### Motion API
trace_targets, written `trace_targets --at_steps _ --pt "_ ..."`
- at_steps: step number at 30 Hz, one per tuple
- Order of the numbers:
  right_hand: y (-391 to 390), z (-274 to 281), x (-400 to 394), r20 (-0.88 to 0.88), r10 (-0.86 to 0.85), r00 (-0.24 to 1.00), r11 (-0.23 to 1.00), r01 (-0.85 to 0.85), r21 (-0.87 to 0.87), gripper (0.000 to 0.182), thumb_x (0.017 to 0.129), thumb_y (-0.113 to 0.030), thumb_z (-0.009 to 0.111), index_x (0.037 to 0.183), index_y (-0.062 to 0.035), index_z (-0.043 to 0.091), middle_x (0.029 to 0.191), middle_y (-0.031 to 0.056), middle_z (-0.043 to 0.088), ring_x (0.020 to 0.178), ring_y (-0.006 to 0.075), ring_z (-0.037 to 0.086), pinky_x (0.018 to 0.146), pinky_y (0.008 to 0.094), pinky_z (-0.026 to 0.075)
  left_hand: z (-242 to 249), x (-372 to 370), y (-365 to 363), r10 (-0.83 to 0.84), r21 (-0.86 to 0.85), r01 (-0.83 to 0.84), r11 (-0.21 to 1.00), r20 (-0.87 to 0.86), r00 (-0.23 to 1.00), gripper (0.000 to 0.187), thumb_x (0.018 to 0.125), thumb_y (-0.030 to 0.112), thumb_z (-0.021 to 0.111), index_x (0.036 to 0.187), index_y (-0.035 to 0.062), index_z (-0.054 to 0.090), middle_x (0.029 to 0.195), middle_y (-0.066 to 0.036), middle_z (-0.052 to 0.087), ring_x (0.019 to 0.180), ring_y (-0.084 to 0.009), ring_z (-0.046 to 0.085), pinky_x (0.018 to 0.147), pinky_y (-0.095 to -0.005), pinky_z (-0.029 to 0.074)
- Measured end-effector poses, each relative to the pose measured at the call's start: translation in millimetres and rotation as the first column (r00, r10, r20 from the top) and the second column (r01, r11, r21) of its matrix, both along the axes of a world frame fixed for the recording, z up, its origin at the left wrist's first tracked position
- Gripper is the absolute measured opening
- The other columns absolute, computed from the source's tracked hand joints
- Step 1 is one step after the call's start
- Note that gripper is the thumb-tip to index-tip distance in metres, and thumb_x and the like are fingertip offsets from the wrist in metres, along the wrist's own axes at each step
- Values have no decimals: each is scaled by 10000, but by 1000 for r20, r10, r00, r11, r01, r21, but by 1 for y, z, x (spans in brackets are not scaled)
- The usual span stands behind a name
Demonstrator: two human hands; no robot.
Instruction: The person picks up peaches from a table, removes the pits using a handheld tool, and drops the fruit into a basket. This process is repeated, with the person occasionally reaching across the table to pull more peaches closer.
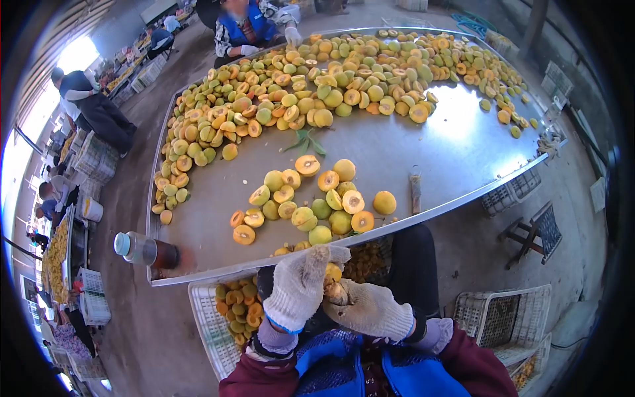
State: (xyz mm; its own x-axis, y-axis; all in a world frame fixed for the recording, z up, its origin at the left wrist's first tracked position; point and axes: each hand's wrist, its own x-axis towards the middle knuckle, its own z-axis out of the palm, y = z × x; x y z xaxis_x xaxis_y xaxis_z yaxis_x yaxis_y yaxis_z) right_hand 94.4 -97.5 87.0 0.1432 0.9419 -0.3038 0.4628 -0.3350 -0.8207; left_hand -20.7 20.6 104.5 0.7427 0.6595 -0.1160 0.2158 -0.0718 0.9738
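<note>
Big metal table (423, 155) takes up most of the view, heaped along the far side with whole and halved yellow-green fruit (331, 79), with a smaller bunch of halves (311, 202) sitting near the front edge. Below the edge there's a white crate (210, 334) with cut pieces in it, just left of the knees. Both gloved hands are working one fruit (333, 281) over the lap: left hand (299, 288) with fingers clamped over the top, right hand (372, 309) cupping it from below, fingers wrapped around. Looks like the splitting/pitting step to me; next bit probably needs a firm twist to part the halves without squashing them.
</note>
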Motion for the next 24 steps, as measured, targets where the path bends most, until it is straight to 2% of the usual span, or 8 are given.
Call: trace_targets --at_steps 5,7,11,16,18,20,22,24 --pt "7 21 16 -325 -43 945 972 -35 -231 316 879 -384 614 1003 -95 587 682 73 645 602 222 661 582 372 520 4 3 -2 -145 88 137 987 90 985 652 1022 519 275 1233 -32 554 1004 -117 644 946 -187 605 862 -318 478" --pt "6 13 24 -675 -103 730 968 -83 -238 239 904 -325 621 955 -95 580 635 22 596 519 124 595 475 281 472 -12 11 -26 185 162 -255 953 354 917 594 1028 488 310 1239 -18 538 1032 -115 632 968 -190 588 876 -324 464" --pt "6 14 22 -770 -117 628 954 -145 -263 181 926 -279 607 889 -105 573 608 2 553 448 81 521 376 221 381 -14 11 -32 270 -33 -279 960 371 888 574 1018 488 357 1226 -15 537 1052 -115 624 974 -190 579 864 -324 461" --pt "3 24 24 -894 -205 398 902 -277 -331 271 907 -293 649 776 -78 548 578 -8 513 397 57 419 342 202 325 -3 8 -12 114 -3 -115 993 146 983 564 1008 464 407 973 -31 674 770 -66 649 669 -144 605 615 -267 487" --pt "-1 15 27 -935 -187 301 909 -307 -280 259 896 -277 658 793 -63 554 588 -5 520 399 62 421 346 203 331 7 8 -10 39 -213 -10 977 133 990 561 1000 464 424 961 -30 688 789 -84 664 695 -150 623 623 -270 488" --pt "-4 -5 21 -965 -169 198 914 -336 -229 250 884 -260 668 809 -47 560 598 -1 527 401 67 422 349 204 337 12 8 -9 5 -94 1 996 67 998 560 989 472 440 971 -26 695 789 -92 670 688 -160 628 623 -277 492" --pt "-8 -30 12 -986 25 162 975 -221 -12 205 879 -229 668 876 -44 580 735 25 584 562 85 536 490 215 446 6 9 -11 -48 242 -13 970 244 969 586 977 509 445 948 -18 697 815 -117 677 693 -184 640 609 -292 497" --pt "-8 -12 17 -999 2 48 968 -251 -10 216 870 -224 677 913 -33 587 777 38 589 654 95 555 584 223 464 -4 12 -21 15 144 -68 987 344 939 588 969 533 448 914 -2 685 794 -117 664 674 -197 636 594 -303 499"
